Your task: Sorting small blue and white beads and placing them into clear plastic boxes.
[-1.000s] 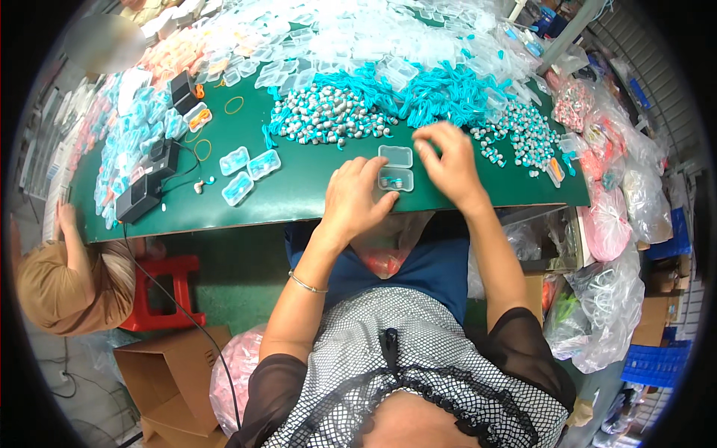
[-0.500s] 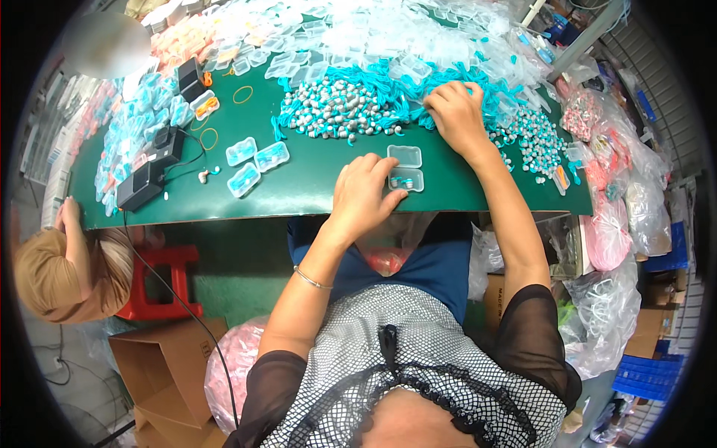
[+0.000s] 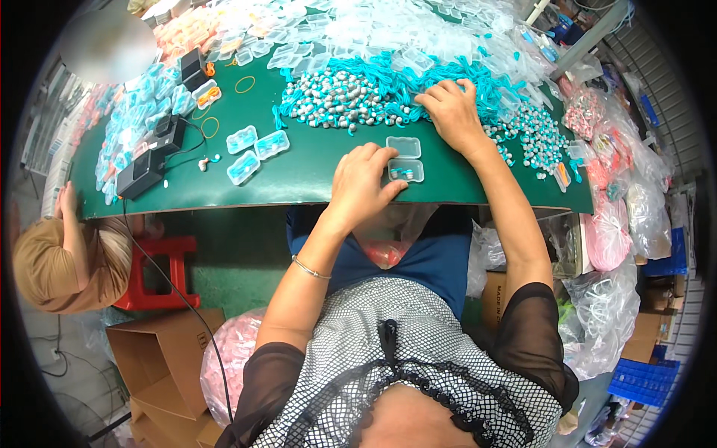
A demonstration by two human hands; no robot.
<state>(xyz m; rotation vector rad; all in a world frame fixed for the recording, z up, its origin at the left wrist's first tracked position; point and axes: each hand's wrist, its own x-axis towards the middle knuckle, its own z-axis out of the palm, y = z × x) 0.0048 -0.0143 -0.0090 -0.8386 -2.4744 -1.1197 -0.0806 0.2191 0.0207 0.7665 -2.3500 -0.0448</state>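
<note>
A small clear plastic case point(image 3: 404, 148) lies open near the table's front edge, with a few grey-and-teal plugs point(image 3: 402, 173) in its nearer half. My left hand point(image 3: 361, 179) holds that half from the left, thumb at the front corner and forefinger near the hinge. Farther right, my right hand point(image 3: 452, 116) reaches into a heap of teal cords point(image 3: 485, 86), fingers curled down onto them; the cords partly hide the fingertips. Left of it spreads a pile of grey-tipped plugs point(image 3: 343, 97) on teal cords, which look like corded earplugs.
Three closed cases point(image 3: 243, 168) with teal contents sit left of my left hand. Black boxes point(image 3: 142, 173) with a cable stand beyond them. Empty clear cases point(image 3: 358, 33) cover the far side. More plugs point(image 3: 541, 138) lie at right. A person's arm point(image 3: 69, 213) rests at the left edge.
The view has shifted slightly. My left hand stays at the open case. My right hand remains at the teal cords, its fingers a little more curled.
</note>
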